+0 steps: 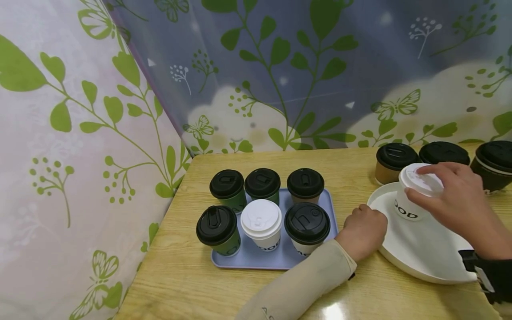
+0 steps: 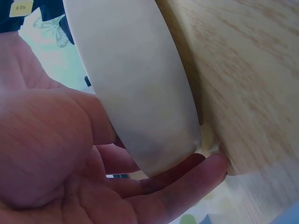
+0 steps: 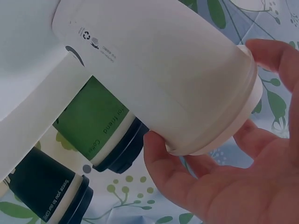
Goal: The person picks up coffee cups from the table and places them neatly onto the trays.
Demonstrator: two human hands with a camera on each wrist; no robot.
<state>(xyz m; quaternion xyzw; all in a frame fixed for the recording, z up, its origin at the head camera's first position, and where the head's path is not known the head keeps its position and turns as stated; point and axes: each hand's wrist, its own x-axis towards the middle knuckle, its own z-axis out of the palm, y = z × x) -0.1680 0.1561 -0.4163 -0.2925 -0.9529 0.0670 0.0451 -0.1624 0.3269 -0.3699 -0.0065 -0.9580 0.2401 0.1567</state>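
With fingertips and thumb around its lid, my right hand (image 1: 460,200) holds a white paper coffee cup (image 1: 407,205) upright at the far part of a round white tray (image 1: 424,253). The right wrist view shows the thumb and fingers spread about the lid rim of the cup (image 3: 154,84). My left hand (image 1: 363,231) grips the tray's left rim. In the left wrist view, its fingers reach under the edge of the tray (image 2: 135,79), near the wooden tabletop (image 2: 252,88).
A blue-grey rectangular tray (image 1: 256,263) left of my left hand bears several lidded cups, one with a white lid (image 1: 261,218). Behind the round tray stand more black-lidded cups, including a brown one (image 1: 396,162) and a dark one (image 1: 494,164). A patterned cloth (image 1: 256,75) backs the table.
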